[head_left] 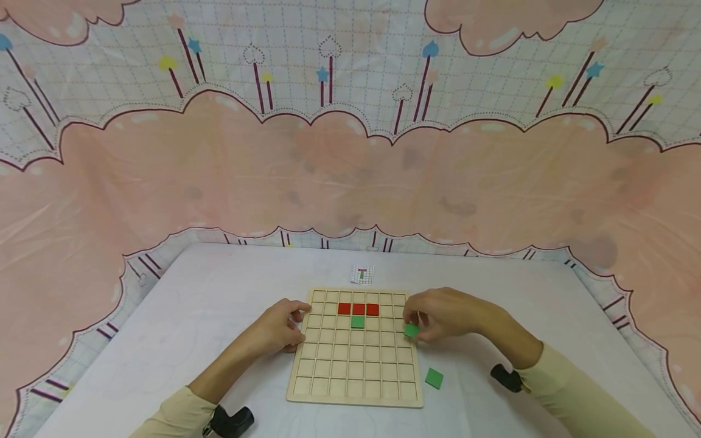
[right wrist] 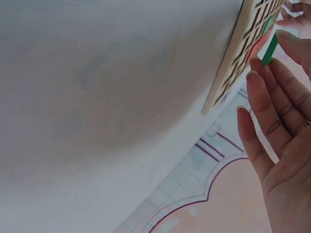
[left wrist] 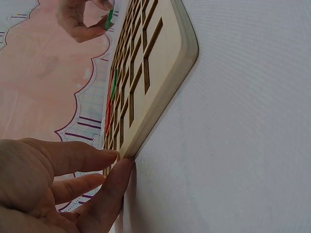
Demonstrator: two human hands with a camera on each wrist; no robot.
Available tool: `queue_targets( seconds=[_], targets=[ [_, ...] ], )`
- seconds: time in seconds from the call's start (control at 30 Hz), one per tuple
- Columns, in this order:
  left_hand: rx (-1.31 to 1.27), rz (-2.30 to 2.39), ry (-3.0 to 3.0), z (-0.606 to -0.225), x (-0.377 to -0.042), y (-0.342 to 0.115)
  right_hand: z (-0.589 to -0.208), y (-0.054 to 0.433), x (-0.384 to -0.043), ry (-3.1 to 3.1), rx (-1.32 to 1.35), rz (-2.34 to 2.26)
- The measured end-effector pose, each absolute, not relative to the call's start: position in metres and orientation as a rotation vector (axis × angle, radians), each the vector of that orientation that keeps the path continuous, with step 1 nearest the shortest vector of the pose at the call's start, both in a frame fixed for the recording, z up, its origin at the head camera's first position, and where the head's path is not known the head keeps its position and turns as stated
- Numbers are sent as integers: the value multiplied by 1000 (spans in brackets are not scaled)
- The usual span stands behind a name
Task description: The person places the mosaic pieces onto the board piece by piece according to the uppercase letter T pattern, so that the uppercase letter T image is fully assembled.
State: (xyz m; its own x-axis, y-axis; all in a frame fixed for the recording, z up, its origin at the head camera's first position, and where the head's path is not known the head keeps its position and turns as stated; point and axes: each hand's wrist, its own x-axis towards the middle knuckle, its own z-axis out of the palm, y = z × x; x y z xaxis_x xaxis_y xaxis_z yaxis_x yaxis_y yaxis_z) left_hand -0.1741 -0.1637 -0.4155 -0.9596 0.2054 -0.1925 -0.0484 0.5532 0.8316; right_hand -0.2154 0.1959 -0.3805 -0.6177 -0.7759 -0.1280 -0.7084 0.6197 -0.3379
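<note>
A square wooden grid board (head_left: 356, 353) lies on the white table. Three red tiles (head_left: 358, 309) sit in a row in its upper part, with a green tile (head_left: 358, 322) in the cell below the middle one. My left hand (head_left: 274, 326) rests at the board's left edge; in the left wrist view, the straight index finger and thumb touch the rim. Beside the right edge, my right hand (head_left: 446, 313) pinches another green tile (right wrist: 270, 49) between thumb and fingertips, tilted in the right wrist view. Another loose green tile (head_left: 434, 378) lies right of the board.
A small printed card (head_left: 362, 274) with a red and green T pattern lies just beyond the board. A patterned cloth (head_left: 350, 182) hangs behind the table. Black wrist cameras (head_left: 232, 421) are strapped at both sleeves.
</note>
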Motion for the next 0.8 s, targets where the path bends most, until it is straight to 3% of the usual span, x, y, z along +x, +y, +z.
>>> queue_targets(
  seconds=[0.8],
  targets=[
    [114, 1362, 2521, -417, -175, -164, -379, 166, -225, 2540, -1294, -312]
  ],
)
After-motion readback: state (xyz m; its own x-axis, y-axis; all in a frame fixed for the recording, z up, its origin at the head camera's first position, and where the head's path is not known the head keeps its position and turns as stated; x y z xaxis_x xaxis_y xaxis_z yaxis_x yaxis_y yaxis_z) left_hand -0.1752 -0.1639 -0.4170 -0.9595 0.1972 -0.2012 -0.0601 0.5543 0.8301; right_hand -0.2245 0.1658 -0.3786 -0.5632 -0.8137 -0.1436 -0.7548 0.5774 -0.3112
